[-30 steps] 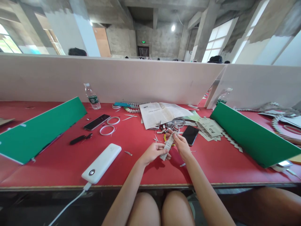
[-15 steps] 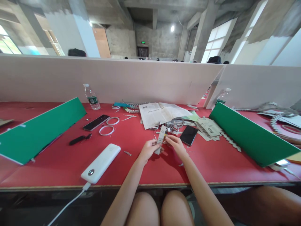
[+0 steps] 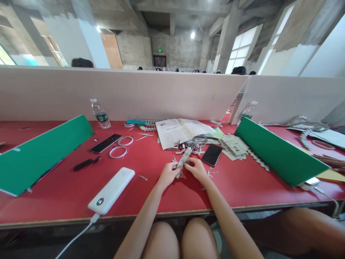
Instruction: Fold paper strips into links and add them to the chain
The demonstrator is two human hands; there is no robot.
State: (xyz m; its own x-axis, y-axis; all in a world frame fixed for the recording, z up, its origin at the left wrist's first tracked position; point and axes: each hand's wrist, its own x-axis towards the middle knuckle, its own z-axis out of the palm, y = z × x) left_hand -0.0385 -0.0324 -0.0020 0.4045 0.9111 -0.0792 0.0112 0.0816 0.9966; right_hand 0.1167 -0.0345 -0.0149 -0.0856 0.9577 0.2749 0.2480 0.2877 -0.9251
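A narrow folded newspaper strip (image 3: pixel 184 157) stands tilted above the table in front of me. My left hand (image 3: pixel 169 173) is closed round its lower left side, thumb on the paper. My right hand (image 3: pixel 196 169) pinches the strip's right edge, and its fingertips are partly hidden. Just beyond the hands lies a heap of folded paper pieces (image 3: pixel 196 142), partly under a printed newspaper sheet (image 3: pixel 183 132). To the right of the heap lie a black phone (image 3: pixel 212 155) and a stack of cut newspaper pieces (image 3: pixel 235 146).
Left on the red table (image 3: pixel 156 201) are a white power bank (image 3: pixel 111 190) with a cable, another phone (image 3: pixel 106 142), white rings (image 3: pixel 118 151), a black-handled tool (image 3: pixel 86 163) and a water bottle (image 3: pixel 101 116). Green boards (image 3: pixel 48 154) flank both sides. A white partition (image 3: pixel 121 93) stands behind.
The strip has tilted further to the right. My right hand has moved in from beside it, where something small and yellow showed, onto its edge. The whole view has shifted slightly.
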